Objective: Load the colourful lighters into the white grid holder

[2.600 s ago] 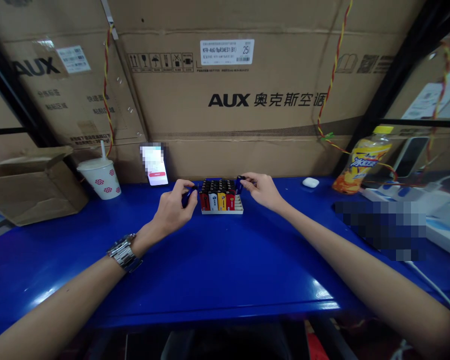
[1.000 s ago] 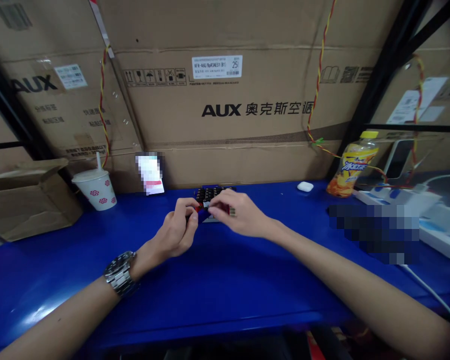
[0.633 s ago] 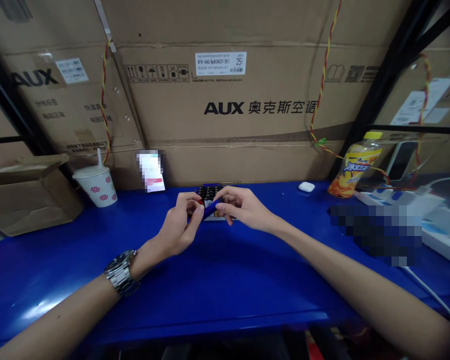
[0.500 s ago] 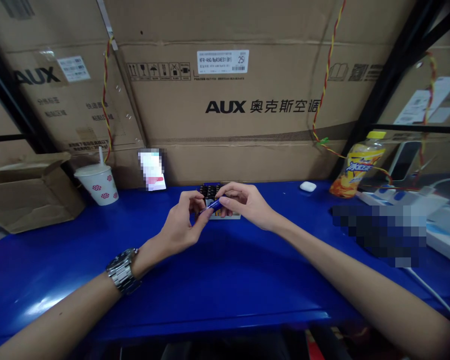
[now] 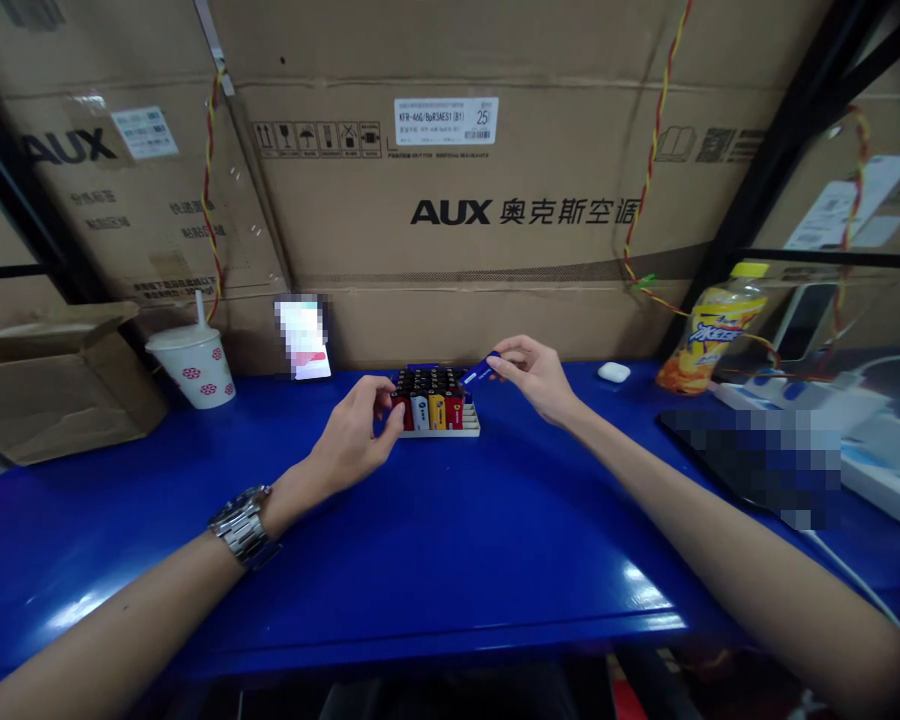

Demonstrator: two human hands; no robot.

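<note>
A white tray (image 5: 450,433) stands on the blue table, holding rows of upright lighters with black tops. Red, white and yellow lighters (image 5: 439,410) line its front row, and empty slots show at the right end. My right hand (image 5: 538,377) pinches a blue lighter (image 5: 480,374) between thumb and fingers, tilted, above the tray's right side. At the tray's left end, my left hand (image 5: 356,430) curls its fingers and thumb around the corner, touching the leftmost red lighter. Its fingertips are partly hidden.
A paper cup with a straw (image 5: 195,370), an open cardboard box (image 5: 60,385) and a lit phone (image 5: 302,340) stand left. On the right are a white earphone case (image 5: 614,372), a drink bottle (image 5: 712,335) and a blurred dark device (image 5: 750,460). Large cartons (image 5: 525,300) wall the back.
My right hand has moved right and up with the blue lighter, away from my left hand. The left hand has let go of that lighter and lowered to the tray's left end.
</note>
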